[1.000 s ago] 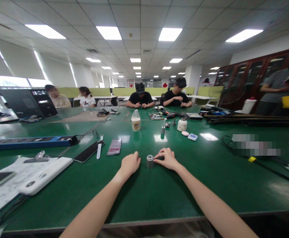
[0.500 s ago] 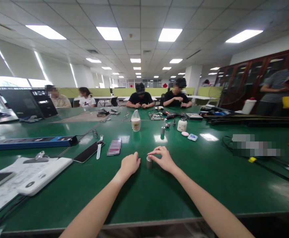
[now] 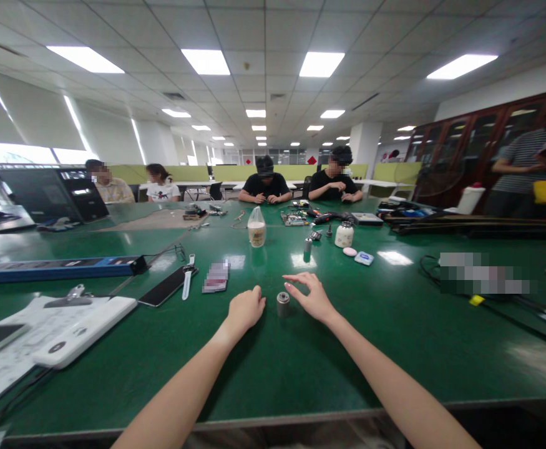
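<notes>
A small grey metal cylinder [image 3: 282, 304] stands upright on the green table [image 3: 301, 368], between my two hands. My right hand [image 3: 311, 297] hovers just right of it, fingers spread and lifted, not touching it. My left hand [image 3: 246, 310] rests on the table a little to the cylinder's left, fingers curled into a loose fist with nothing visible in them.
To the left lie a black phone [image 3: 167, 285], a watch [image 3: 187, 280], a blue power strip [image 3: 57, 269] and a white clipboard [image 3: 48, 330]. Farther off stand a plastic bottle [image 3: 256, 227], a white jar [image 3: 344, 235] and a second cylinder [image 3: 307, 245]. Several people sit at the far side.
My right hand had its fingers on the cylinder half a second ago; now it has let go and lifted, fingers spread. The cylinder and my left hand have stayed put.
</notes>
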A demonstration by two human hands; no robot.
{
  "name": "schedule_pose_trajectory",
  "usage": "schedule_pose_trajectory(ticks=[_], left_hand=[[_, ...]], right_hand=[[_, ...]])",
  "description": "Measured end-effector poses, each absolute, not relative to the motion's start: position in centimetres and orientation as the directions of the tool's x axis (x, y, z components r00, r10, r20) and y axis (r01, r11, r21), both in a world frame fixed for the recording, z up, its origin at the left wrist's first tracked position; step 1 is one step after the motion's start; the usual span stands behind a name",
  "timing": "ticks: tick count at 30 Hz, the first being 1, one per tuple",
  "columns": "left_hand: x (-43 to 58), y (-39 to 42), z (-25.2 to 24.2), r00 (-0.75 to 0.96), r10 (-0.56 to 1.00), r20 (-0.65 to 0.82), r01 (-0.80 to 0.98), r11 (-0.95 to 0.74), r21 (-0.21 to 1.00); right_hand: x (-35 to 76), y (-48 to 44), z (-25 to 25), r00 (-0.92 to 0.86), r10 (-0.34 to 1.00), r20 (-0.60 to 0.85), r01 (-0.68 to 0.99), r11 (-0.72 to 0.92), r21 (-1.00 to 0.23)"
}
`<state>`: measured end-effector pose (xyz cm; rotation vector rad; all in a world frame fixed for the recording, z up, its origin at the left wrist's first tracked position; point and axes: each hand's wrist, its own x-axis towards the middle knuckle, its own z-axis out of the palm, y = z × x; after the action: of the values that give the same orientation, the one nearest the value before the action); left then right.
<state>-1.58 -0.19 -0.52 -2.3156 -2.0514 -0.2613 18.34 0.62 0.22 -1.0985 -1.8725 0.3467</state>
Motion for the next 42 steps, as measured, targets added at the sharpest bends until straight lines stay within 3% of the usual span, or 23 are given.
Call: schedule_pose_trajectory(ticks=[3,9,18,28,35,42], left_hand=[[-1.6,-0.2,-0.5,0.117,0.982,0.151,0.988,-0.130,0.080],[-1.6,-0.2,-0.6,0.122,0.980,0.155,0.987,-0.136,0.084],[-1.6,-0.1,-0.7,0.130,0.978,0.161,0.986,-0.145,0.085],[-1.6,-0.2,-0.5,0.119,0.982,0.148,0.987,-0.134,0.090],[-1.5,-0.2,-0.4,0.107,0.984,0.139,0.989,-0.120,0.085],[-1.5,-0.2,-0.4,0.116,0.983,0.141,0.988,-0.128,0.086]], right_hand=[[18.6,0.7,0.3,-0.173,0.821,0.545,0.550,0.539,-0.638],[18.1,0.2,-0.1,-0.245,0.815,0.526,0.620,0.549,-0.561],[19.1,1.8,-0.4,-0.177,0.801,0.572,0.558,0.561,-0.612],[21.6,3.8,-3.0,-0.287,0.887,0.362,0.768,0.439,-0.466],[21.9,4.1,-2.8,-0.201,0.901,0.385,0.783,0.384,-0.489],[21.8,3.5,-2.8,-0.296,0.895,0.333,0.778,0.428,-0.459]])
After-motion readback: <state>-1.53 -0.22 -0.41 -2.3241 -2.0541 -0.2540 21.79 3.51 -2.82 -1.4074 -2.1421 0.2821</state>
